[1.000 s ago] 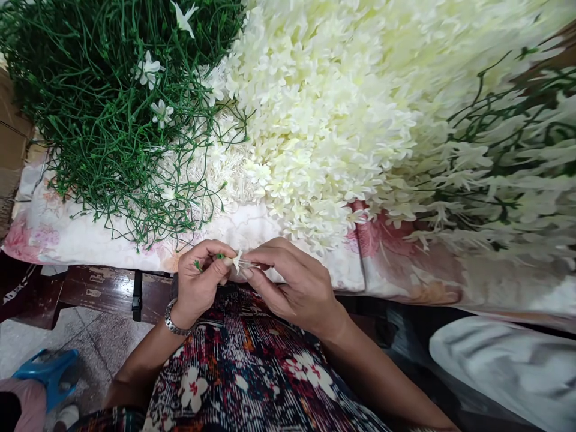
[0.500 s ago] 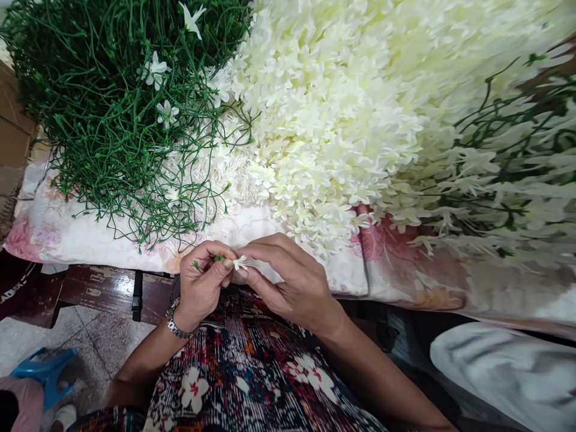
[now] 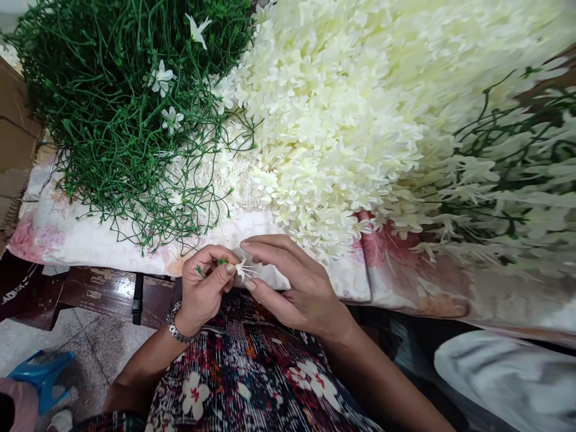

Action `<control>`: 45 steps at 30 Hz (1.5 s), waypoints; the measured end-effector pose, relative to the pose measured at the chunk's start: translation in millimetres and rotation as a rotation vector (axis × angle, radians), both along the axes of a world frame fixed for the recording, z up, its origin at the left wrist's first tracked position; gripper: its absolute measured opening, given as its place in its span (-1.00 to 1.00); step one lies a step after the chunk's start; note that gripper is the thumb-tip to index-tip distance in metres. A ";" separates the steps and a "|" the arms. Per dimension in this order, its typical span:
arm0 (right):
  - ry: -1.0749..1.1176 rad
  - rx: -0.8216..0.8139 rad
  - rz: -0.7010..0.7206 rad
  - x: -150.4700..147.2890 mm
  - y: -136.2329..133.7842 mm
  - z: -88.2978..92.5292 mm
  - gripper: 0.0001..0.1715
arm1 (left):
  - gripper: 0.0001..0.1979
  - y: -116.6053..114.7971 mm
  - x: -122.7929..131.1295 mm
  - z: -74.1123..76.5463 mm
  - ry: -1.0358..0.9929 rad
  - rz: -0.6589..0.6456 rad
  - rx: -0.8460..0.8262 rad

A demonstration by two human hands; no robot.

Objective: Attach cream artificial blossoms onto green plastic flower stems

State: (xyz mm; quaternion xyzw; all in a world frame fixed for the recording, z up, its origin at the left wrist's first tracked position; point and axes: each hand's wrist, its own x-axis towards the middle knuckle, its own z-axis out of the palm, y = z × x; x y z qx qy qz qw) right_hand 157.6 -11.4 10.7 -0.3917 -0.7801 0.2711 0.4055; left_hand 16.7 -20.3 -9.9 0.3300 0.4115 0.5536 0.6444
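Between thumb and forefinger, my left hand (image 3: 209, 285) pinches a green artificial flower stem (image 3: 201, 271), with white stamens (image 3: 245, 270) fanning out to the right past the fingertips. Most of the stem lies hidden in the palm. My right hand (image 3: 299, 285) is just right of the stamens, thumb and fingers apart, with nothing in its grip. Beyond my hands, a heap of tangled green plastic stems (image 3: 121, 126) lies at the left. A large pile of cream-white artificial blossoms (image 3: 333, 126) fills the middle and right.
A floral cloth (image 3: 99, 234) covers the table to its front edge. Loose white stamens (image 3: 238, 171) lie between the heaps. Flowered green stems (image 3: 508, 174) are at the right. A cardboard box (image 3: 18, 114) stands at far left, a blue stool (image 3: 42, 378) on the floor.
My right thumb and fingers have parted and drawn back right from the white stamens, which now spread wider. My left hand keeps its pinch on the stem.
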 end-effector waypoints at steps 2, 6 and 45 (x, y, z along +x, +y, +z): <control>0.023 -0.033 0.056 0.1 1.6 0.8 -0.53 | -0.93 -0.2 0.0 0.1 -0.014 -0.001 0.011; 0.048 -0.018 0.022 -3.4 2.1 -0.9 -0.60 | -0.92 -1.4 0.7 -0.7 0.010 0.001 0.012; -0.399 0.332 -0.080 9.2 -2.1 4.3 -0.79 | -0.81 2.4 -6.1 -1.3 0.760 -0.100 0.533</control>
